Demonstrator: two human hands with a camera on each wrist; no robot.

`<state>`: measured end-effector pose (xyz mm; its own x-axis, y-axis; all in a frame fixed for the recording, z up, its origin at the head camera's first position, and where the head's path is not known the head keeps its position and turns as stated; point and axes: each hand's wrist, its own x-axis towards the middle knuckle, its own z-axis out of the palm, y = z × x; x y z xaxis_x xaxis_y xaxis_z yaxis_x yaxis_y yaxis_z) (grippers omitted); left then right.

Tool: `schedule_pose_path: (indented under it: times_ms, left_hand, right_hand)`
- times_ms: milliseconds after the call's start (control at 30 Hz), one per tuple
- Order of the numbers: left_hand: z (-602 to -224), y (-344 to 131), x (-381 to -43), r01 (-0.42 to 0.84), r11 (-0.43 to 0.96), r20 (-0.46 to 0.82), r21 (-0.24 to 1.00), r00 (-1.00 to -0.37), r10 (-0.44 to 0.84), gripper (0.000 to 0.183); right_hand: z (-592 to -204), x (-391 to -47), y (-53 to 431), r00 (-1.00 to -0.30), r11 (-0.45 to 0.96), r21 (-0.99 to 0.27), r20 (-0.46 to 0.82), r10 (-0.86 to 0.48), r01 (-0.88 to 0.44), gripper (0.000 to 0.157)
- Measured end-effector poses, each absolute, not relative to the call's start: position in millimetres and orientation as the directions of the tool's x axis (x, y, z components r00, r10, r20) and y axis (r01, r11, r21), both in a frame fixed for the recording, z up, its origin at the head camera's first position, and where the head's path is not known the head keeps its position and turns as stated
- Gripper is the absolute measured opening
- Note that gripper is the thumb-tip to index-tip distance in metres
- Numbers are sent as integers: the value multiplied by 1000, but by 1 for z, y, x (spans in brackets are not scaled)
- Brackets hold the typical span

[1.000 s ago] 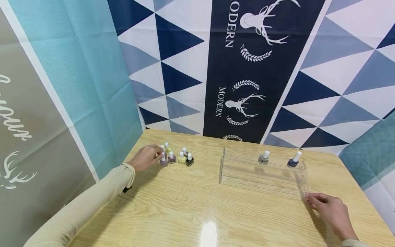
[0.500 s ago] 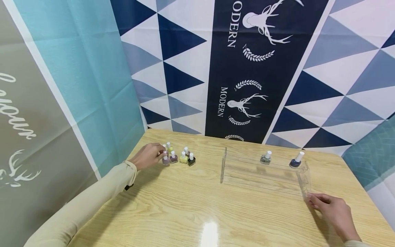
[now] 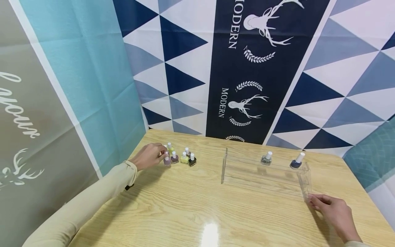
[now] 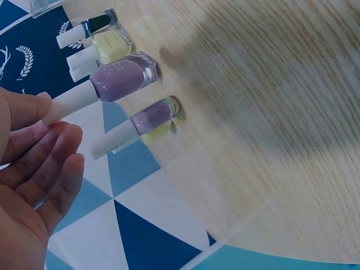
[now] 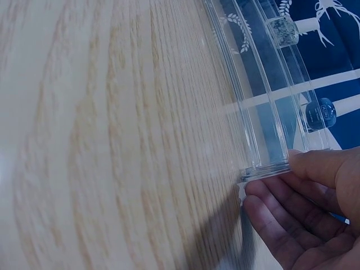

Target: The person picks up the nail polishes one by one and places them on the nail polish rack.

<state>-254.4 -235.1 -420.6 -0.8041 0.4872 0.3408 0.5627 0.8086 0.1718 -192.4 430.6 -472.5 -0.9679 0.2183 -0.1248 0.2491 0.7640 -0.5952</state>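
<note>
At the left of the table, my left hand (image 3: 150, 156) pinches the white cap of a mauve nail polish bottle (image 4: 121, 79) between thumb and fingertips. Whether its base touches the table I cannot tell. Beside it is another purple bottle (image 4: 152, 117), with a yellow one partly hidden behind. A pale yellow bottle (image 3: 184, 160) and a black bottle (image 3: 192, 161) stand to the right in the same group. My right hand (image 3: 331, 211) grips the near right corner of a clear stepped display rack (image 5: 264, 95). On its back step stand a grey glittery bottle (image 3: 266, 160) and a navy bottle (image 3: 295, 164).
The wooden table (image 3: 172, 206) reaches back to a patterned cloth wall (image 3: 182, 68). A teal and grey cloth (image 3: 102, 85) hangs along the left side. Bare wood lies between the bottle group and the rack.
The head view has turned slightly, shifting the scene a little to the right. My left hand stays at the bottle group, and my right hand keeps its grip on the rack corner.
</note>
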Motion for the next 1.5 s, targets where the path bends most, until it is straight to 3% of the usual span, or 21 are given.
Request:
schedule_pose_path:
  times_ms: [467,967,1500]
  left_hand:
    - [-416,-228,-250,575,799,336,179,-799,499,9]
    - [-412,-218,-248,632,755,368,175,-753,546,7]
    - [-402,-209,-248,647,743,382,171,-739,555,9]
  right_hand:
    - [-472,-192,430,-961,739,-615,-165,222,276,68]
    - [-474,-192,429,-958,741,-608,-170,231,286,69]
    - [-473,-193,427,-958,736,-614,-153,242,284,62]
